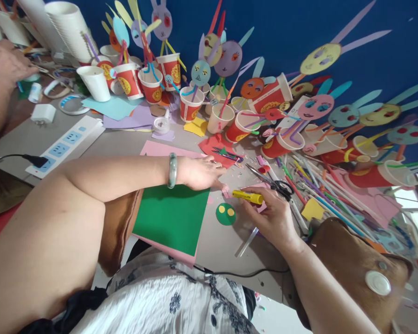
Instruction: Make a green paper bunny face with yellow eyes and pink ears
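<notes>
My right hand (272,217) is closed around a short yellow marker (248,197), which lies level above the table. Just below the marker's tip is a green paper circle (226,214) with two yellow dots on it. My left hand (200,172), with a bangle at the wrist, reaches across green paper (170,213). Its fingers are stretched out beside small pink paper scraps (226,190), and I cannot tell whether they touch. Black-handled scissors (270,180) lie beyond my right hand. A second pair of scissors (226,155) rests on red paper (212,144).
Paper cups (191,104) bearing paper-faced figures line the blue wall. A power strip (66,144) lies at the left, near another person's hand (9,62). Pipe cleaners (316,178) and a brown bag (358,273) are at the right. A clear stick (246,242) lies near me.
</notes>
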The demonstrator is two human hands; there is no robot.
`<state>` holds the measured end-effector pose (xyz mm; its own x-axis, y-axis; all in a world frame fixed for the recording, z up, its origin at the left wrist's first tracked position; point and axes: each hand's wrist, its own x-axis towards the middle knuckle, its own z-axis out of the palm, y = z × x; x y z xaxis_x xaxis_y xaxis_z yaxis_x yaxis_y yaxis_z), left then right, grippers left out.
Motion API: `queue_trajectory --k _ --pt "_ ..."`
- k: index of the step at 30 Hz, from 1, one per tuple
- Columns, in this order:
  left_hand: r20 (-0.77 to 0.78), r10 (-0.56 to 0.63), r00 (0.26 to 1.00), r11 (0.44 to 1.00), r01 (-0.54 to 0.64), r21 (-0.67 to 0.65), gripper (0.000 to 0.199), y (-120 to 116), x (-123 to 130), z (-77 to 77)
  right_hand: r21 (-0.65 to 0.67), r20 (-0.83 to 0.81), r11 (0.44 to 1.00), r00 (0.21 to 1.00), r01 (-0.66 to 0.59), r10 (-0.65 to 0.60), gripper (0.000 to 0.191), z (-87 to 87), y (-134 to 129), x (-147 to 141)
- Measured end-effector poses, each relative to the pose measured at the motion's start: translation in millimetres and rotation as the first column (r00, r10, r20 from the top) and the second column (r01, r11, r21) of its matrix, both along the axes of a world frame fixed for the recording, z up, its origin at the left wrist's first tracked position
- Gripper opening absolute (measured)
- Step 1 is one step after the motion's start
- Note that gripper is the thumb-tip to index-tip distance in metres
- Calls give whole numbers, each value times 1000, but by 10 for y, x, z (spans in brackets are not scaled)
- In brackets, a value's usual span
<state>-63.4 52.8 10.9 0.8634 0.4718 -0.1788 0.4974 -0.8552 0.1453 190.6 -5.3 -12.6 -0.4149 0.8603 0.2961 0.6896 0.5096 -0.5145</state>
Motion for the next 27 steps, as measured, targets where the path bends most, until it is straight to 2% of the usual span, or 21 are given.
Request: queue_trajectory --k 7,12,15,17,20,22,24,27 --pt "-127 12 992 999 -18 -44 45 -54 36 134 63 150 991 983 -114 104 11 -34 19 -90" --pt "-125 35 992 997 -43 -62 45 -51 62 118 22 159 992 980 -128 123 11 -38 37 -116" --pt "-93 36 995 997 -42 -65 44 -31 63 68 -88 34 996 999 -14 17 12 -5 22 -104" --pt "-54 14 998 998 -17 -54 43 -16 59 31 -211 -142 976 987 43 -75 13 32 2 -91" --pt "-21 -9 1000 1000 9 -16 39 4 58 -22 -428 -432 903 885 -30 -175 12 96 -32 -63" --pt "-31 -5 1000 1000 5 10 41 12 67 -48 -500 -555 857 805 -122 -209 13 135 -56 -40" --pt "-71 -9 997 1000 11 29 47 15 79 -59 -509 -606 843 767 -173 -209 16 164 -86 -14" --pt "-118 -14 993 999 19 43 52 10 88 -46 -503 -588 849 785 -164 -196 18 180 -137 15"
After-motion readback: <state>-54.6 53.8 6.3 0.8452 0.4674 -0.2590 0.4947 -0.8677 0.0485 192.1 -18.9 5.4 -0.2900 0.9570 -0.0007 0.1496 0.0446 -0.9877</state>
